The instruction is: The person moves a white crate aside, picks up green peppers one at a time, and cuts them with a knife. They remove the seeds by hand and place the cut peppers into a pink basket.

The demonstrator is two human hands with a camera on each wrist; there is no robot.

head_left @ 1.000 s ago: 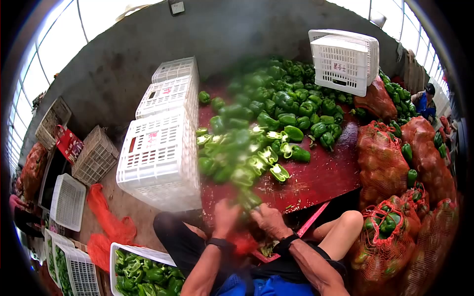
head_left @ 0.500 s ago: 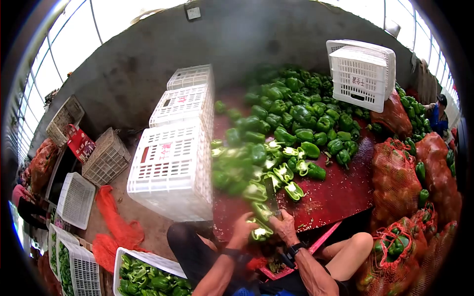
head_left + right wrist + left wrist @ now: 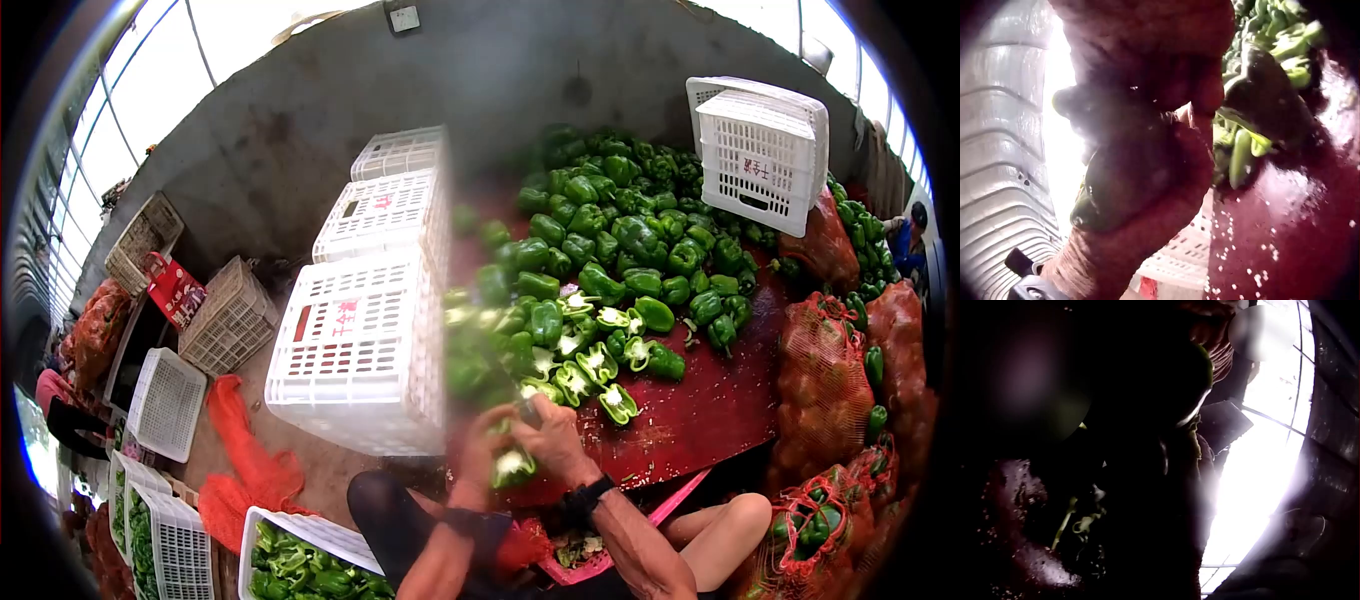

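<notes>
My left hand (image 3: 474,462) is blurred in the head view and grips a green bell pepper (image 3: 514,468) whose pale cut face shows. Close against it, my right hand (image 3: 550,438) holds a knife. The broad dark knife blade (image 3: 1269,97) juts out past the fingers in the right wrist view, over the red tabletop (image 3: 1285,250). Its corner also shows in the dark left wrist view as a knife blade (image 3: 1225,422). Halved bell peppers (image 3: 598,363) lie cut side up just beyond the hands, before a large heap of whole peppers (image 3: 635,235).
White crates (image 3: 345,330) line the table's left side; another white crate (image 3: 760,165) stands on the heap. Net sacks (image 3: 820,375) of peppers crowd the right. A crate of cut peppers (image 3: 310,565) sits lower left, near red netting (image 3: 245,450). Below the hands is a pink container (image 3: 575,570) with scraps.
The pepper between my hands has come apart, baring its pale inside. My hands were lower and spread slightly, and now meet closer together. The whole head view has shifted, with the scene sliding right.
</notes>
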